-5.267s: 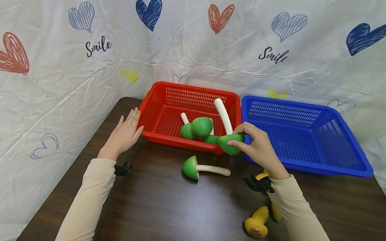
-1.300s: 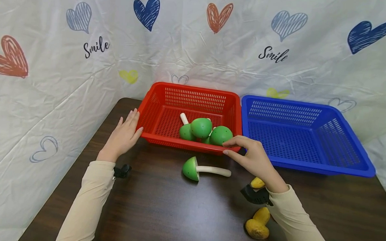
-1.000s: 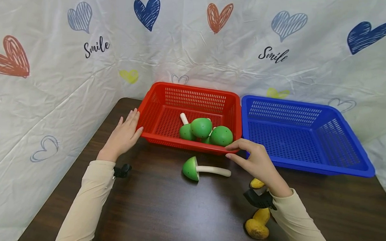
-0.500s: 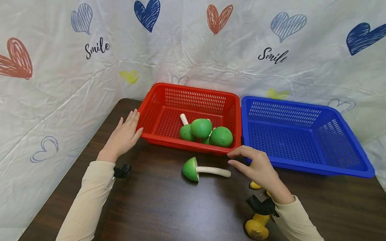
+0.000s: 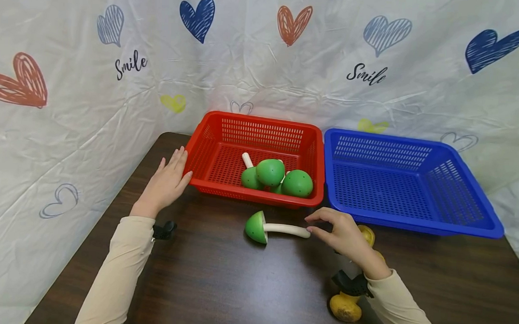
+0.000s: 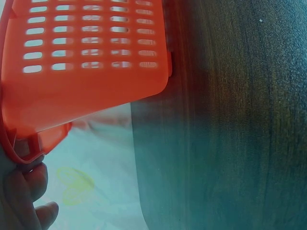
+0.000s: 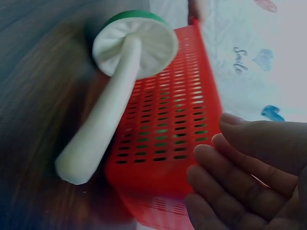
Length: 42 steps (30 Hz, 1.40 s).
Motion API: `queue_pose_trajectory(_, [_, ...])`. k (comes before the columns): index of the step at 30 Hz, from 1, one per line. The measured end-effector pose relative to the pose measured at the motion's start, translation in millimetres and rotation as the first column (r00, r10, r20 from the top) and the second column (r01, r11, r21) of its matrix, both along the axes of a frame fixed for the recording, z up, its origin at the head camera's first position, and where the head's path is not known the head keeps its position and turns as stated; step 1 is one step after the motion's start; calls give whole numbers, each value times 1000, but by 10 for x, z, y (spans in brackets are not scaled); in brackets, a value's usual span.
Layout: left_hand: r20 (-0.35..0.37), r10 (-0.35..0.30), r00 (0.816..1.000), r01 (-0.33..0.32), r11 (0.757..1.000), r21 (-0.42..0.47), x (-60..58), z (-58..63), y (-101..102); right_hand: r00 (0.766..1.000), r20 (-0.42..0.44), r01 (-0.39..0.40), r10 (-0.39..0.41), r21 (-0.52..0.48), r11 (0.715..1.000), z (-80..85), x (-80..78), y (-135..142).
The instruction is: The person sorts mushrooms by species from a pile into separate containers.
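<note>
A toy mushroom [image 5: 256,227] with a green cap and a long white stem lies on the dark wooden table [image 5: 219,286]. Its stem end overlaps the fingertips of my right hand [image 5: 347,238] in the head view. In the right wrist view that hand's fingers are loosely bent and nothing is between them. My left hand [image 5: 165,182] rests with straight fingers along the left side of the red basket [image 5: 249,194]. Inside that basket several more green mushrooms [image 5: 297,183] are heaped near the front wall, some stems partly hidden under caps.
A blue basket [image 5: 393,187] stands right of the red one, against the cloth backdrop [image 5: 264,56]. Yellow-brown toy mushrooms [image 5: 345,308] lie on the table's right part, partly hidden under my right wrist. Each wrist carries a black camera mount.
My right hand earlier put a green mushroom into the red basket and let go, then came back and down to the stem of the mushroom on the table. My left hand stayed put.
</note>
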<state>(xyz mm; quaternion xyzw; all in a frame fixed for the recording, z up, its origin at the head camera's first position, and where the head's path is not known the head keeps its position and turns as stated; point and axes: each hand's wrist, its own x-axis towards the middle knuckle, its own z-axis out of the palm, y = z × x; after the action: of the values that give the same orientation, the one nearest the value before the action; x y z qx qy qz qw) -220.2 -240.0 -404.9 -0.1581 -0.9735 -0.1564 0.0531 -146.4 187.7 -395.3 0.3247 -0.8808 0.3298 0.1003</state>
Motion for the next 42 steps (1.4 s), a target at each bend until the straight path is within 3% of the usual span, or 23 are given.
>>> queue_pose_trajectory(6, [-2, 1, 1000, -1, 1000, -4, 3, -2, -9, 1000, 7, -1, 1, 30, 1000, -69, -45, -15])
queue_pose_trajectory(21, [-5, 1, 1000, -1, 1000, -6, -2, -4, -5, 987, 157, -46, 17, 182, 982, -270, -142, -19])
queue_pose_trajectory(42, [-2, 6, 1000, -6, 1000, -10, 1, -12, -5, 989, 146, -49, 15, 236, 970, -371, -223, -93])
